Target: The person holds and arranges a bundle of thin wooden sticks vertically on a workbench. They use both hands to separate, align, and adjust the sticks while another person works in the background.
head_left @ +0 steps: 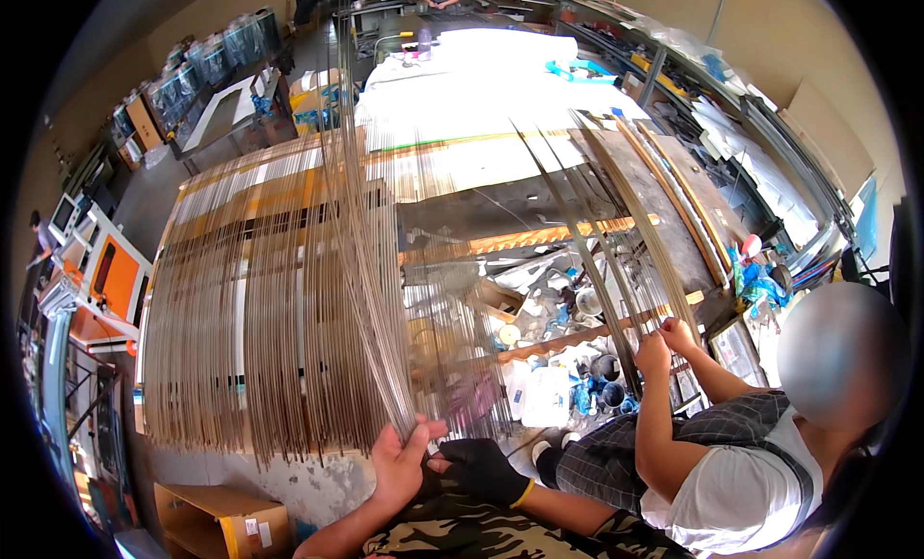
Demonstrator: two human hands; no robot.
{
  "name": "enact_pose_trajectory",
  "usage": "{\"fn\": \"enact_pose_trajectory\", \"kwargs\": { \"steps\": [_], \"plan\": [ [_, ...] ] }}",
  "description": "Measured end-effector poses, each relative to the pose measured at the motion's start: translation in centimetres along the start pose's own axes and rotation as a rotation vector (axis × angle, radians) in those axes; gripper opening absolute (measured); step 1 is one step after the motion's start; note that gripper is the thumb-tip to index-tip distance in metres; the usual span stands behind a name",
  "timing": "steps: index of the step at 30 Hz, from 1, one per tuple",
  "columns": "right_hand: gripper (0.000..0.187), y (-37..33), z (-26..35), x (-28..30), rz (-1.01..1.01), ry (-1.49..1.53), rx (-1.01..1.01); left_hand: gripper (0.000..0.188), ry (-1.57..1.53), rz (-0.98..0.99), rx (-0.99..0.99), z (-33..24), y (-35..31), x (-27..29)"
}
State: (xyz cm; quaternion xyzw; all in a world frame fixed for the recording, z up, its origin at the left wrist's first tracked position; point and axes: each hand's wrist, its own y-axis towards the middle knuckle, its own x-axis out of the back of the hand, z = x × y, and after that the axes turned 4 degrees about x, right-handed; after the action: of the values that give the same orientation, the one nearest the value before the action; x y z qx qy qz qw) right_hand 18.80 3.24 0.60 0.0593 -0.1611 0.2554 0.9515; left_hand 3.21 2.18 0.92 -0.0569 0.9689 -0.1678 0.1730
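My bare left hand [399,455] is closed around the near end of a bundle of long, thin, brownish strips [371,314]. The bundle rises away from me, fanning out above the rack. Close beside it, my right hand [481,470] wears a black glove with a yellow cuff. Its fingers are curled in by the bundle's near end; what they pinch, if anything, is hidden. Under and left of the bundle, many more loose strips [241,318] lie side by side, their near ends hanging over the edge.
A co-worker at right holds other strips [664,261] with both hands. Wooden crossbars [568,232] span a gap over containers and clutter [568,386]. White sheeting [472,78] covers the far table. A cardboard box [217,520] stands at lower left, and shelving [731,126] runs along the right.
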Motion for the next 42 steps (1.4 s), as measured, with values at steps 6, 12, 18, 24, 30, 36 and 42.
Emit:
{"fn": "enact_pose_trajectory", "kwargs": {
  "steps": [6, 12, 18, 24, 30, 36, 42],
  "plan": [
    [0.024, -0.9, 0.6, -0.6, -0.143, -0.041, -0.033, 0.021, 0.034, 0.029, -0.024, -0.1, 0.0, -0.4],
    [0.018, -1.4, 1.9, -0.3, -0.167, 0.048, -0.278, 0.02, 0.006, 0.077, -0.1, 0.1, 0.3, -0.1],
    [0.022, 0.1, 1.3, -0.1, -0.585, 0.006, -0.004, 0.019, 0.091, 0.071, -0.1, -0.1, -0.4, 0.0],
    [0.021, 3.0, -7.5, 3.6, -0.802, -0.106, 0.049, 0.019, 0.085, 0.073, -0.042, -0.6, -0.7, 0.1],
    [0.025, 4.0, -12.5, 7.0, -0.813, -0.341, -0.042, 0.019, 0.072, 0.062, -0.074, -0.3, -0.8, 0.6],
    [0.025, 4.2, -16.4, 6.1, -0.792, -0.439, -0.114, 0.019, 0.061, 0.043, -0.085, -0.2, -0.8, 1.0],
    [0.02, 3.7, -17.2, 5.3, -0.741, -0.426, -0.19, 0.018, 0.062, -0.006, -0.051, 0.1, -0.7, 1.3]
  ]
}}
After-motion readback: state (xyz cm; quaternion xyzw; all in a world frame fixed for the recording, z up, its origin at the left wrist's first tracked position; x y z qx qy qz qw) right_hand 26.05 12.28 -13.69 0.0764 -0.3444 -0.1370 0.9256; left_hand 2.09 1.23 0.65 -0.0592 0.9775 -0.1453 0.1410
